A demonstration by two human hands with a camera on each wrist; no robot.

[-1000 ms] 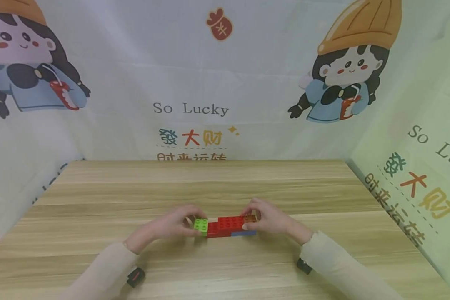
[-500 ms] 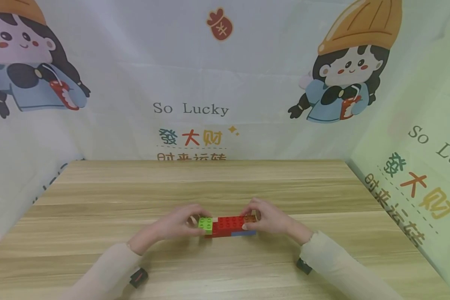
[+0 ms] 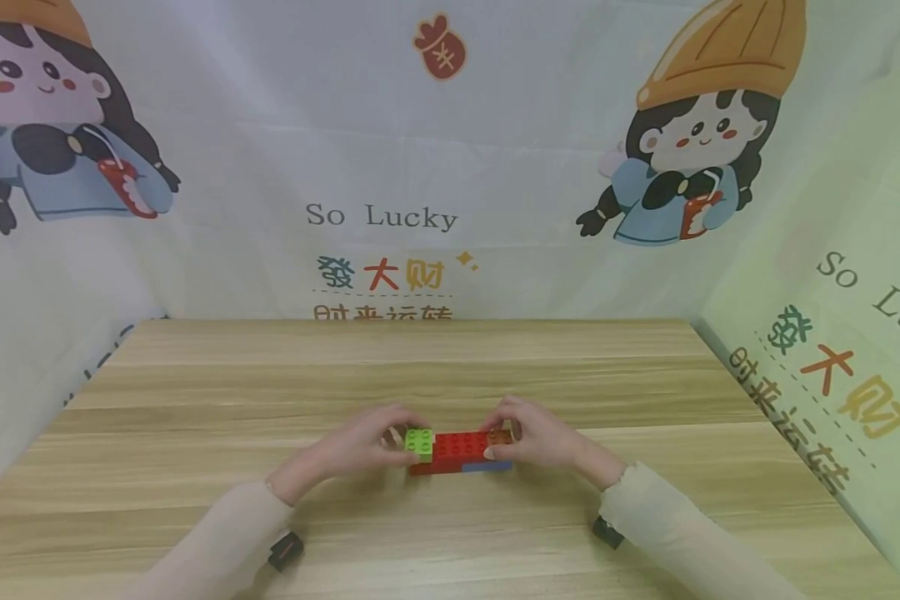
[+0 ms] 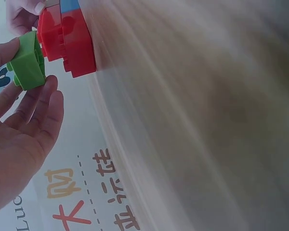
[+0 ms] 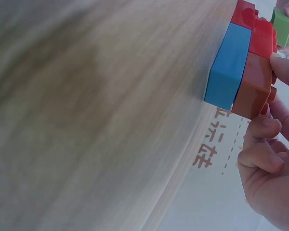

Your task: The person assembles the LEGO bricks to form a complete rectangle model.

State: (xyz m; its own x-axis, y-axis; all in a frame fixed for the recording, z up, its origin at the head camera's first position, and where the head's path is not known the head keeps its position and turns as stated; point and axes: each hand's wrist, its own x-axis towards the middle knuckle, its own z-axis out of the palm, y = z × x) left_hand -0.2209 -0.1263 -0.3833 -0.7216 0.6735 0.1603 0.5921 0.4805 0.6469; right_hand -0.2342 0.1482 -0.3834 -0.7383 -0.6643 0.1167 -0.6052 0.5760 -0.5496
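Note:
My left hand (image 3: 363,437) pinches a small light-green toy brick (image 3: 418,444) between thumb and fingers. In the left wrist view this brick is tilted, its hollow underside facing the studs at the end of a lower red brick (image 4: 79,48), with a gap between them. An upper red brick (image 3: 459,446) and a brown brick (image 5: 253,86) sit side by side on top of the lower red one and a blue brick (image 5: 229,67). With thumb and fingers, my right hand (image 3: 540,437) grips this stack around the brown brick and the adjoining end of the upper red one.
The stack rests on a wood-grain table (image 3: 450,533). Behind it hangs a white printed cloth (image 3: 525,208), which also lines both sides. Small dark devices show under the left sleeve (image 3: 217,533) and the right sleeve (image 3: 682,521).
My left hand has carried the green brick to the right, from beside the stack's left end to over the lower red brick's end. The right hand and the stack have stayed nearly still.

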